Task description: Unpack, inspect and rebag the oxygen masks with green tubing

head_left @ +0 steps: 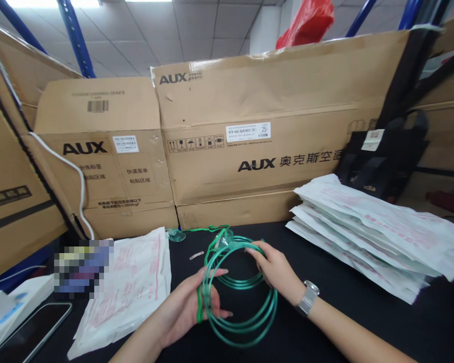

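A coil of green see-through tubing [237,327] is held between my hands, tilted above the black table. My left hand [196,307] is round the coil's left side, thumb and fingers on either side of the loops. My right hand [270,262] grips the upper right of the coil, fingertips curled over the loops. A green strap [200,302] hangs by my left palm and runs to the back of the coil. Behind the loops lies a clear greenish plastic piece [224,239], partly hidden. A small metal strip [196,255] rests left of the coil.
White printed packets [363,227] are stacked at right; another packet [136,282] lies at left. A phone [32,333] is at the lower left. Large cardboard boxes [212,176] wall the back. A black bag [382,161] stands at right; a white cable [83,191] hangs left.
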Demonstrator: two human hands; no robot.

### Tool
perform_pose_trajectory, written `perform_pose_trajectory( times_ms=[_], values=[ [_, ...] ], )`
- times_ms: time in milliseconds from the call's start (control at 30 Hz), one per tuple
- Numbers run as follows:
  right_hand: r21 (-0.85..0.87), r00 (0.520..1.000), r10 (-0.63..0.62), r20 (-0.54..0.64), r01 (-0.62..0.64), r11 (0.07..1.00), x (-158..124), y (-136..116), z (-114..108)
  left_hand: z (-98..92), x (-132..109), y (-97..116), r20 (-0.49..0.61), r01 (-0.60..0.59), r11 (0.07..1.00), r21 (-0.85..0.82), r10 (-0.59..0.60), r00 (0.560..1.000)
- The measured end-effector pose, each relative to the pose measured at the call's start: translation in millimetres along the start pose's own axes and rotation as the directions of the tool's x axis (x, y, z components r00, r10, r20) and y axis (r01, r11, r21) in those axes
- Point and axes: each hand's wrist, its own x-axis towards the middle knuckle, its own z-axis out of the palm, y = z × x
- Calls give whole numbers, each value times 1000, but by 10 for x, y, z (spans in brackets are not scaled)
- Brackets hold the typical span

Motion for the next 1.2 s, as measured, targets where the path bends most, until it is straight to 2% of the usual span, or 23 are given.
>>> perform_pose_trajectory(
  times_ms=[67, 133, 267, 333, 400, 433, 467, 500, 567, 633, 733, 867, 933, 1100, 1200],
  values=[
    [167, 995, 97, 27, -100, 981, 35, 16, 5, 6, 0, 8, -49, -77, 994, 77, 81, 996],
    [295, 988, 133, 83, -152, 943, 50, 20, 19, 9, 18, 14, -122, -130, 976, 175, 153, 981],
    [406, 962, 171, 214, -246, 880, 3, -22, 71, -29, 63, 84, -271, -148, 918, 368, 258, 927],
    [446, 937, 195, 289, -312, 839, -40, -45, 94, -93, 66, 171, -324, -117, 826, 551, 342, 882],
    [468, 912, 228, 341, -375, 800, -69, -47, 101, -200, 55, 276, -373, 13, 591, 807, 493, 786],
    [468, 899, 247, 361, -403, 786, -74, -39, 98, -270, 47, 324, -381, 140, 413, 900, 590, 712],
    [461, 886, 265, 380, -430, 776, -71, -26, 91, -349, 40, 362, -390, 241, 309, 920, 654, 648],
    [448, 871, 282, 402, -456, 769, -63, -11, 81, -435, 35, 384, -403, 329, 247, 911, 698, 592],
    [418, 840, 301, 451, -497, 760, -37, 17, 58, -609, 39, 381, -463, 483, 210, 850, 734, 497],
    [392, 818, 293, 495, -512, 765, -13, 27, 38, -760, 62, 327, -524, 601, 186, 777, 720, 455],
    [375, 823, 279, 495, -493, 785, 3, 6, 24, -893, 111, 233, -563, 684, 118, 720, 676, 476],
    [367, 886, 285, 366, -419, 830, 21, 4, 37, -913, 131, 216, -564, 720, 29, 693, 644, 517],
    [305, 911, 244, 333, -349, 886, 42, 41, 55, -894, 113, 241, -564, 727, -1, 687, 630, 534],
    [98, 928, 110, 357, -154, 983, 66, 146, 89, -822, 42, 302, -554, 723, -54, 688, 604, 572],
    [-48, 964, 12, 264, 0, 999, 49, 160, 82, -743, 5, 336, -531, 715, -85, 694, 610, 588]
  ],
)
